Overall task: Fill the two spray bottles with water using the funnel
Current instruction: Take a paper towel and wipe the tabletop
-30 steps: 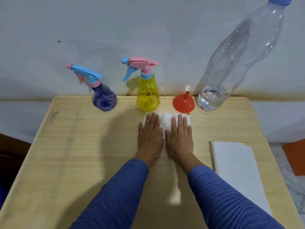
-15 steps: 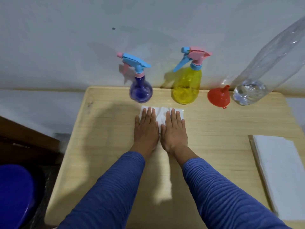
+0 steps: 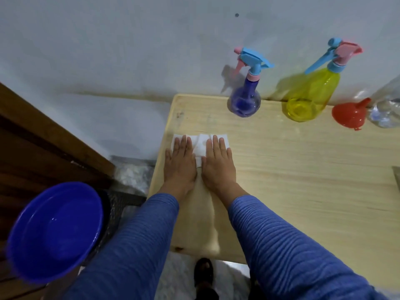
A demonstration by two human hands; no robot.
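Spray bottles: purple and yellow at table back edge, tops on, funnel beside, unused. Filling likely not begun. Left hand, right hand flat, fingers straight, pressing white cloth near left edge.

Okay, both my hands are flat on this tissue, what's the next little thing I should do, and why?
Probably lift your right hand off the tissue and reach for the purple spray bottle. Its trigger head is on, as is the yellow spray bottle's, and the red funnel lies on the table unused, so nothing can be filled until a head is unscrewed.
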